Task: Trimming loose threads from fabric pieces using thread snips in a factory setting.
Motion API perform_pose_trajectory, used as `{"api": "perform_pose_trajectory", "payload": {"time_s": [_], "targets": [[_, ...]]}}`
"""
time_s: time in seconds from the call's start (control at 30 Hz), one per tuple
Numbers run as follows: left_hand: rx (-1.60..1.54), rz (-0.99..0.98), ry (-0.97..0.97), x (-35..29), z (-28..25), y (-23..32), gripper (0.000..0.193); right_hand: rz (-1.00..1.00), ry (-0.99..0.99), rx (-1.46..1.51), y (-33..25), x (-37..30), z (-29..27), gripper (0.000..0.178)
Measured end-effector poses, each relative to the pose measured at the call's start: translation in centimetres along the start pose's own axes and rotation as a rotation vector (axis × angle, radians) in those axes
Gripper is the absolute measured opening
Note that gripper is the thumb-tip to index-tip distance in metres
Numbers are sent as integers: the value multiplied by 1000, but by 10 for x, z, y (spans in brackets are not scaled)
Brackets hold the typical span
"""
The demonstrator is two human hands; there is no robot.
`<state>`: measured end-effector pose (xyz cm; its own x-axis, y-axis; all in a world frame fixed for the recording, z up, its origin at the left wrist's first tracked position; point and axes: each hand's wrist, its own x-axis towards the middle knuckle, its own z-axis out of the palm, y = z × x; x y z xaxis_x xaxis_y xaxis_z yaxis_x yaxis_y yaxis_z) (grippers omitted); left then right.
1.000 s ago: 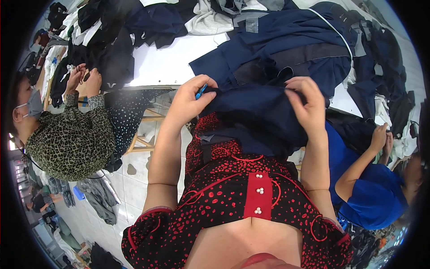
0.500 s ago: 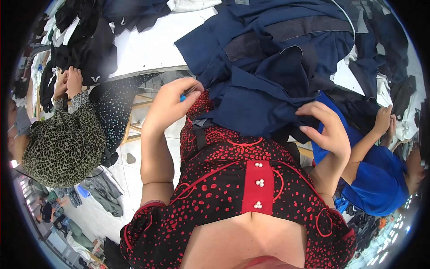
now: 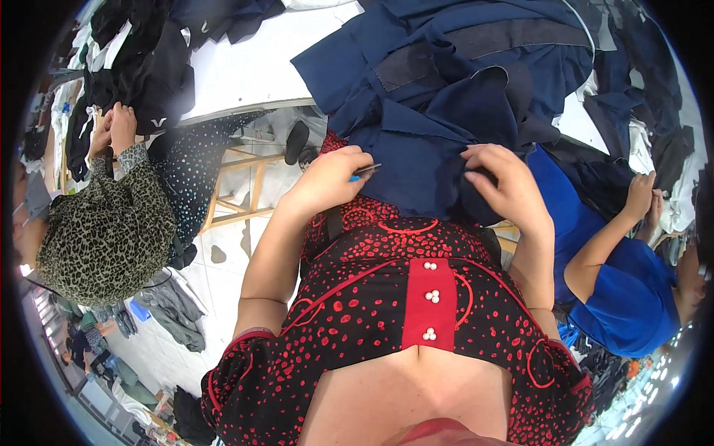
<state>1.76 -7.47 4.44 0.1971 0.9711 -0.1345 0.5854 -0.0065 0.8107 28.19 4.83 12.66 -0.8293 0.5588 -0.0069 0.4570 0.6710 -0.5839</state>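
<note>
Dark navy cloth [image 3: 420,160] hangs from the table edge down over my lap. In my left hand [image 3: 331,178], closed at the cloth's left side, is a small tool with a blue grip and a pointed metal tip, apparently thread snips [image 3: 364,175]. The tip points right, over the cloth. My right hand [image 3: 506,178] is at the right part of the same cloth, fingers curled and thumb bent toward them, gripping a fold. Its fingertips partly hide that fold.
A heap of navy garments [image 3: 476,56] lies on the white table [image 3: 245,78]. To the left, a person in a leopard-print top [image 3: 108,238] handles black clothes [image 3: 160,82]. On the right, a person in blue [image 3: 625,297] works with dark cloth. A wooden stool frame [image 3: 234,215] stands below.
My left hand has moved right and slightly down with the snips, over the cloth. My right hand has moved left and up onto the cloth. The hands are closer together.
</note>
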Motion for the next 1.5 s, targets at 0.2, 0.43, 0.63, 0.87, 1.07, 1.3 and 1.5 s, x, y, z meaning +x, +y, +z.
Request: {"api": "perform_pose_trajectory", "payload": {"time_s": [0.2, 0.43, 0.63, 0.87, 1.07, 1.3, 1.5], "targets": [[-647, -81, 56, 4, -30, 8, 5, 293, 71, 333, 7, -4, -23, 15], [-455, -39, 38, 28, -16, 30, 35, 408, 156, 556, 28, -8, -21, 13], [-649, -221, -76, 63, 4, 25, 41, 400, 189, 773, 32, -11, -24, 11], [-784, -338, -222, 87, 12, 28, 27, 390, 240, 744, 45, -21, -32, 10], [-838, -318, -198, 86, 5, 37, 23, 389, 414, 289, 30, -14, -38, 19], [-1022, -201, -219, 61, -21, 64, 20, -37, 258, 67, -23, 10, -24, 46], [-1024, -177, -146, 34, -44, 69, 15, -169, 286, 1022, -3, 18, -37, 36]]}}
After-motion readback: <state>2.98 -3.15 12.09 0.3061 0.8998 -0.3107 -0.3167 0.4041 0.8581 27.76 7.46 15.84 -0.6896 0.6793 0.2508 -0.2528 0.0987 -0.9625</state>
